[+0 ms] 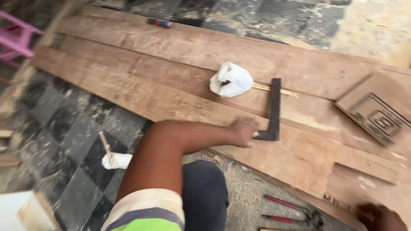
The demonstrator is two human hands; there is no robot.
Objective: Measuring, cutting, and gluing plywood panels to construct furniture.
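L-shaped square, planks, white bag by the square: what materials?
L-shaped square: looks like dark, dull metal, thin and flat with straight edges; the left hand rests at its corner. Planks: raw reddish-brown wood, visible grain, dusty matte finish. White bag: probably thin plastic, crumpled with a slight sheen.

You're in a woodworking shop: long rough planks (pixel 180 72) on a sawdust-strewn floor (pixel 64 124), a steel square (pixel 273 112), a carved panel (pixel 379 115), pincers (pixel 295 213).

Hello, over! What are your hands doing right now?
Left hand gripping dark metal square on plank. Right hand resting at plank's edge. White bag beside square.
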